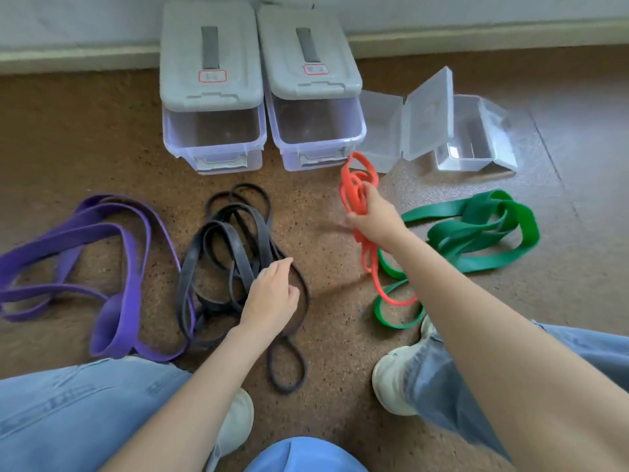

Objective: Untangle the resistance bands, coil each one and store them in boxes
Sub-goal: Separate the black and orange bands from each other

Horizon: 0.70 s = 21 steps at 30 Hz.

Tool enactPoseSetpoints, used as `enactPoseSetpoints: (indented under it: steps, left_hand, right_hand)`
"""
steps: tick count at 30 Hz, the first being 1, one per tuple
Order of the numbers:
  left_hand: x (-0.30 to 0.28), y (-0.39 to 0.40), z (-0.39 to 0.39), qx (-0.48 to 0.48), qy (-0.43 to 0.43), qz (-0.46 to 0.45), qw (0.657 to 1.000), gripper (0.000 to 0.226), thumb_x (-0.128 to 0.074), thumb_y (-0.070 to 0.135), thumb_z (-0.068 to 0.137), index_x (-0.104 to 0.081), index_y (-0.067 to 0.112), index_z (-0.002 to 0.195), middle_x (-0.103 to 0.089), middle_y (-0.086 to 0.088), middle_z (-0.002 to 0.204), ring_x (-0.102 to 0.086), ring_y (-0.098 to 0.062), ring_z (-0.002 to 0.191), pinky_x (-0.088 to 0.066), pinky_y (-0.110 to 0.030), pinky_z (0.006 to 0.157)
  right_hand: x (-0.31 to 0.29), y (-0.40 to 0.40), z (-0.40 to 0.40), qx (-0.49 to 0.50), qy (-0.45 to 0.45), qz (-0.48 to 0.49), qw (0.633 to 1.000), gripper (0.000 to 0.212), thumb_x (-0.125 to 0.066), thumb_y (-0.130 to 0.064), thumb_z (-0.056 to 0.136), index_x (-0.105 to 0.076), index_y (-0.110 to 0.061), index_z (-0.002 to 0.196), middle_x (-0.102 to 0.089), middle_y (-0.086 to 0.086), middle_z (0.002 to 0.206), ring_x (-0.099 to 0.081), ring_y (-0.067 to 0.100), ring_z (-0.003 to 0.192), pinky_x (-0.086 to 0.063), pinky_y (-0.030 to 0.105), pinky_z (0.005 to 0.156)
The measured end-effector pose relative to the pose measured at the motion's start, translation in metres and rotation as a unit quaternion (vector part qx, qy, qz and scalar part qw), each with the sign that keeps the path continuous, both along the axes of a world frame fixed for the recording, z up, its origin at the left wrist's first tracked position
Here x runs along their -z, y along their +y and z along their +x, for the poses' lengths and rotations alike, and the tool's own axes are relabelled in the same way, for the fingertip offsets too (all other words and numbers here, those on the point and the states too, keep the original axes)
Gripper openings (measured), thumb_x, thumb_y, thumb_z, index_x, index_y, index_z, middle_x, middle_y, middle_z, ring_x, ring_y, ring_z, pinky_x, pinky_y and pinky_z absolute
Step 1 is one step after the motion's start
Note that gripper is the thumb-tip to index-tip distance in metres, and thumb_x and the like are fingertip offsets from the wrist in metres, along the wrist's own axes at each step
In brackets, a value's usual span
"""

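A brown cork-textured floor [340, 267] meets a pale wall at 12 o'clock, where two lidded boxes [212, 97] and two open clear boxes [384, 131] are set, presumably within reach for storage. The red band [354, 192] is clamped in the grip of the right hand [374, 218] at 1 o'clock, lifted so that it hangs free of the green band [476, 229]. The left hand [272, 298] is held with fingers loosely curled over the black band [231, 253], the purple band [102, 260] lying at 9 o'clock.

Four resistance bands lie in view: one purple band [112, 267], one black band [235, 253], one orange band [357, 195] and one green band [483, 229]. There are two grey-lidded boxes [211, 63] [306, 56] and two small clear boxes [381, 131] [473, 141].
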<state>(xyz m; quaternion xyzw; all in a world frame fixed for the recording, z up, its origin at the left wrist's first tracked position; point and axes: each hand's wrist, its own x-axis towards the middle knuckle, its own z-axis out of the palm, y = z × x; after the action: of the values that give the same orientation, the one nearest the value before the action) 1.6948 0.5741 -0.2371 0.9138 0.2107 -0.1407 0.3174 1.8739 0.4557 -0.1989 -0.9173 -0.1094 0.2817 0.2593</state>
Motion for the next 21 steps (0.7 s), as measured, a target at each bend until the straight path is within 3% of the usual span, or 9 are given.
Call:
enactPoseSetpoints:
  steps: [3, 7, 11, 14, 17, 21]
  left_hand:
    - [0.008, -0.002, 0.011, 0.131, 0.006, 0.043, 0.990, 0.051, -0.040, 0.019, 0.096, -0.029, 0.022, 0.145, -0.029, 0.004, 0.152, -0.019, -0.016, 0.142, -0.018, -0.034, 0.114]
    - [0.024, -0.012, 0.016, 0.283, 0.087, 0.096, 0.950, 0.049, -0.035, 0.031, 0.098, -0.026, 0.025, 0.146, -0.026, 0.005, 0.154, -0.004, -0.018, 0.146, 0.000, -0.044, 0.116]
    - [0.029, -0.013, 0.014, 0.316, 0.118, 0.215, 0.916, 0.044, -0.027, 0.036, 0.100, -0.043, 0.017, 0.137, -0.046, -0.001, 0.140, -0.023, -0.022, 0.140, 0.001, -0.048, 0.117]
    - [0.032, 0.004, 0.003, 0.316, 0.181, 0.271, 0.891, 0.043, -0.026, 0.033, 0.100, -0.054, 0.015, 0.127, -0.048, -0.003, 0.137, -0.026, -0.026, 0.137, 0.000, -0.050, 0.115]
    - [0.034, 0.018, -0.007, 0.312, 0.161, 0.256, 0.901, 0.040, -0.031, 0.032, 0.098, -0.050, 0.017, 0.130, -0.047, -0.002, 0.137, -0.027, -0.024, 0.135, -0.002, -0.043, 0.118]
    - [0.032, 0.011, -0.009, 0.294, 0.092, 0.219, 0.926, 0.039, -0.038, 0.026, 0.095, -0.045, 0.016, 0.132, -0.045, -0.003, 0.135, -0.031, -0.021, 0.133, 0.001, -0.041, 0.117]
  right_hand:
    - [0.031, 0.006, -0.027, -0.055, 0.027, -0.110, 0.992, 0.078, -0.052, -0.021, 0.091, -0.001, -0.013, 0.149, -0.039, 0.024, 0.138, -0.049, 0.040, 0.119, -0.041, 0.046, 0.098]
    - [0.069, 0.006, -0.071, -0.084, 0.017, -0.163, 0.983, 0.072, -0.043, -0.022, 0.095, 0.003, -0.007, 0.148, -0.034, 0.023, 0.141, -0.047, 0.039, 0.122, -0.040, 0.041, 0.096]
    - [0.076, 0.006, -0.077, -0.084, 0.032, -0.172, 0.981, 0.070, -0.042, -0.024, 0.095, 0.000, -0.008, 0.148, -0.036, 0.021, 0.138, -0.048, 0.041, 0.120, -0.039, 0.043, 0.096]
    - [0.067, 0.015, -0.070, -0.020, 0.048, -0.104, 0.993, 0.062, -0.042, -0.022, 0.094, -0.012, -0.006, 0.145, -0.047, 0.024, 0.131, -0.051, 0.042, 0.115, -0.040, 0.044, 0.095]
    - [0.059, 0.027, -0.068, 0.032, 0.060, -0.018, 0.998, 0.056, -0.046, -0.022, 0.092, -0.022, -0.004, 0.139, -0.055, 0.026, 0.121, -0.055, 0.044, 0.107, -0.043, 0.043, 0.090]
    - [0.068, 0.011, -0.088, -0.019, 0.113, -0.136, 0.984, 0.073, -0.049, -0.035, 0.092, -0.008, -0.011, 0.147, -0.034, 0.019, 0.140, -0.038, 0.041, 0.127, -0.034, 0.047, 0.101]
